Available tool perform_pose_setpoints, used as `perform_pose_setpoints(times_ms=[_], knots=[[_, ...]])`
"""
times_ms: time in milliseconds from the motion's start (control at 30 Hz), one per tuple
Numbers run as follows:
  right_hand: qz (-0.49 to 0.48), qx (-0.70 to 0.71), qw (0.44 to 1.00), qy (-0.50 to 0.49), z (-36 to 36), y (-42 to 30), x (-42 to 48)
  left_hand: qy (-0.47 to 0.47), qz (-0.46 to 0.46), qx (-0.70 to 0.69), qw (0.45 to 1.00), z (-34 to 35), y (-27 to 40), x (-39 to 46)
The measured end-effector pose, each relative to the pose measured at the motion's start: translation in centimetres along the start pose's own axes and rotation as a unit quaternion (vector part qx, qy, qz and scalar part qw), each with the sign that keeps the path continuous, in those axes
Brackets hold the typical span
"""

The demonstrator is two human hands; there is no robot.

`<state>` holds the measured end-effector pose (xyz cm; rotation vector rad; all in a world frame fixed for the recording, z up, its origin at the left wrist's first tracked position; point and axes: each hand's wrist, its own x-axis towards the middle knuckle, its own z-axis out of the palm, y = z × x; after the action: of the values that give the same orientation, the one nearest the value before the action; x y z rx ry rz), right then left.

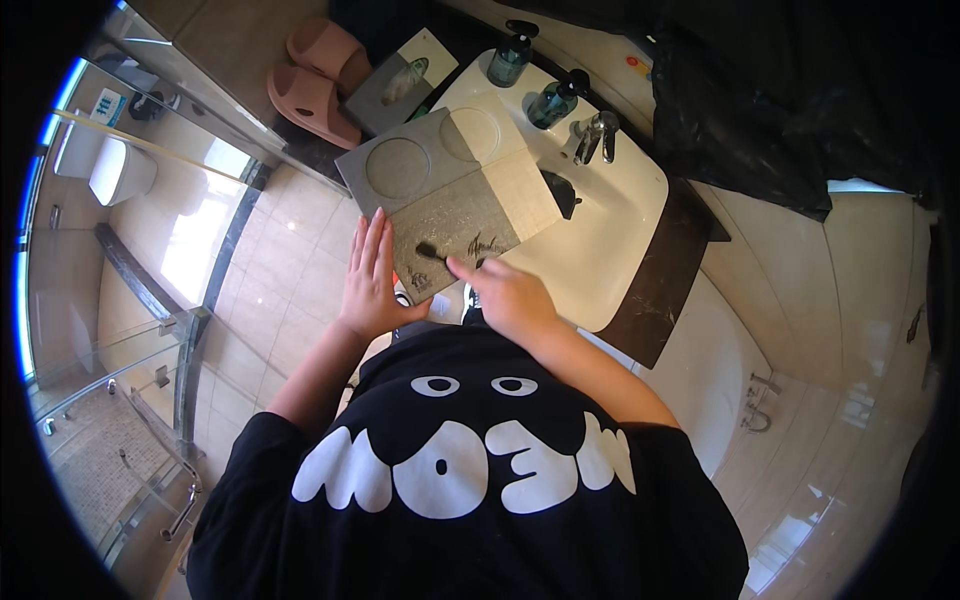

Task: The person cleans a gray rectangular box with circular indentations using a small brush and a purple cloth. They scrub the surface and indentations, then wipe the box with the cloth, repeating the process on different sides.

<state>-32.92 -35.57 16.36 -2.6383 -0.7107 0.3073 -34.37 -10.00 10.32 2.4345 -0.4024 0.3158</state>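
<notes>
A flat grey mat or board (450, 202) with two round recesses and a dark printed drawing lies slanted over the left part of the white washbasin (622, 247). Its lower half looks wet. My left hand (371, 281) rests on the board's left edge, fingers stretched out and thumb at the lower corner. In my right hand (514, 296) is a small brush with a dark head (429, 250), which touches the board near the drawing. The index finger points along the brush handle. Most of that handle is hidden by the hand.
Two teal pump bottles (510, 61) (553, 105) and a chrome faucet (598, 138) stand along the basin's back. A dark object (560, 195) lies in the basin beside the board. Pink slippers (315, 97) and a grey box (401, 82) are at upper left. A bathtub (705, 360) is on the right.
</notes>
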Motion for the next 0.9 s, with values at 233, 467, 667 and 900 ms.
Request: perform_pose_setpoints(times_ms=[233, 467, 667, 900], knots=[[0.117, -0.019, 0.989, 0.085, -2.5, 5.1, 0.7, 0.001, 0.002, 0.009, 1.000, 0.2, -0.3, -0.5], [-0.010, 0.033, 0.998, -0.046, 0.1, -1.6, 1.8, -0.020, -0.019, 0.005, 1.000, -0.2, 0.0, -0.3], [0.114, -0.042, 0.991, 0.062, -3.2, 4.4, 2.3, -0.027, -0.032, 0.009, 0.999, -0.4, 0.4, 0.0], [0.003, -0.021, 0.999, 0.025, -0.9, -0.4, 3.5, -0.009, -0.029, -0.004, 1.000, -0.2, 0.4, 0.1]])
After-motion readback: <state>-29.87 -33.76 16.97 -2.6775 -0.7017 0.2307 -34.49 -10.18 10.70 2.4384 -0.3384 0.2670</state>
